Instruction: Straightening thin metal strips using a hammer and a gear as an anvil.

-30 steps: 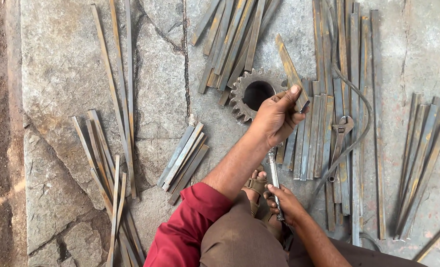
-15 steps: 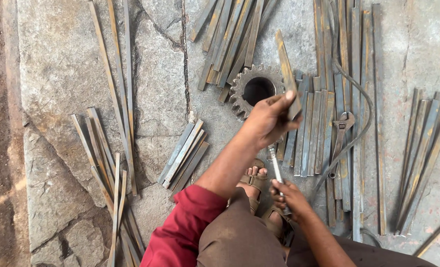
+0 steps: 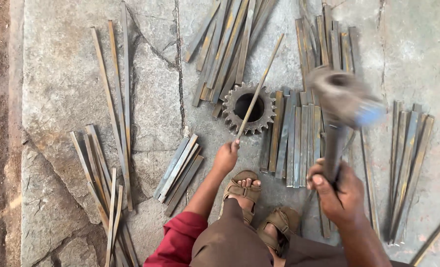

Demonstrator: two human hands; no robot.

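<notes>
Hammer [image 3: 346, 101] now raised, blurred; strip [image 3: 258, 89] over gear [image 3: 248, 108].

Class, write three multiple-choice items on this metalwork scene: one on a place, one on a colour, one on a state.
1. Where does the thin strip lie?
A. Across the gear wheel
B. On the sandals
C. In the left bundle

2. What colour is the sleeve?
A. Blue
B. Red
C. White

3. What is the hammer doing?
A. Lying on the floor
B. Raised, blurred
C. Resting on the gear

Key: A, the strip held by the left hand crosses the gear's hole; B, the cloth is red; C is out, so B: the right hand grips the handle.
</notes>
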